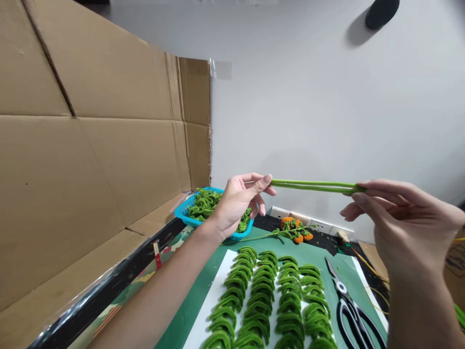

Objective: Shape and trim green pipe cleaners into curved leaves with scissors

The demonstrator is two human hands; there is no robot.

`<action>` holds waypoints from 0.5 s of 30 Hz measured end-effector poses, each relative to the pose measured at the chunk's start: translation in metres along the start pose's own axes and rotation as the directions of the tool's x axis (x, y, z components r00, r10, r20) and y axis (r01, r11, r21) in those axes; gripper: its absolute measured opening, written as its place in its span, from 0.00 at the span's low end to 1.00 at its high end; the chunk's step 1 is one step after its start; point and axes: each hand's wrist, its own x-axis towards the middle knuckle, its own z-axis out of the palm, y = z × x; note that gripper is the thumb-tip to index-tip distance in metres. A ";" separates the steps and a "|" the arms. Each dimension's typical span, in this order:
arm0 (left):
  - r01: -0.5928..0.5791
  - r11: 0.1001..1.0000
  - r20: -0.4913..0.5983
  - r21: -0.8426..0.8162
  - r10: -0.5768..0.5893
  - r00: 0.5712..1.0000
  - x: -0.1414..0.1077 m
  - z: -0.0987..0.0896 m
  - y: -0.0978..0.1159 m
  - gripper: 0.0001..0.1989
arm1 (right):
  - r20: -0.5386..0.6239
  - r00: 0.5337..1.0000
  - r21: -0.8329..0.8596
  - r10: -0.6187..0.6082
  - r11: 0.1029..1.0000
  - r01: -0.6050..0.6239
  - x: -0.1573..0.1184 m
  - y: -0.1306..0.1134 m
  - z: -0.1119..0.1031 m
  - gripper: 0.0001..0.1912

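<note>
Stretched level between my hands is a green pipe cleaner [314, 186], doubled so that two or more strands run side by side. My left hand [243, 201] pinches its left end between thumb and fingers. At the other end, my right hand [407, 213] pinches the strands, with the fingertips covering that end. Below them, curved green fuzzy pieces [259, 300] lie in several columns on a white sheet [209, 310]. Black-handled scissors [343, 291] rest to the right of the sheet, their blades slightly apart.
A blue basket [183, 218] of green fuzzy pieces stands behind my left hand. Orange flowers on a green stem [298, 232] lie near the wall sockets [319, 225]. A cardboard panel [109, 160] rises at left. Green mat [181, 310] covers the table; a yellow wire [370, 269] runs at right.
</note>
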 end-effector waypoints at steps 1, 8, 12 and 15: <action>-0.005 1.000 0.005 -0.006 0.005 1.000 0.000 0.000 0.000 0.20 | -0.013 1.000 -0.017 -0.012 1.000 0.012 0.000 0.000 0.000 0.07; -0.019 1.000 0.008 -0.001 0.019 1.000 0.000 0.002 0.000 0.20 | -0.058 0.995 -0.039 -0.082 0.996 0.080 -0.003 0.001 0.002 0.07; -0.023 1.000 -0.009 0.011 0.023 1.000 0.000 0.002 -0.001 0.20 | -0.062 0.997 -0.054 -0.053 0.997 0.050 -0.005 0.000 0.001 0.07; 0.001 0.999 -0.016 0.035 0.000 1.000 0.000 0.002 -0.001 0.20 | -0.068 0.997 -0.046 -0.028 0.999 0.025 -0.006 0.000 0.001 0.07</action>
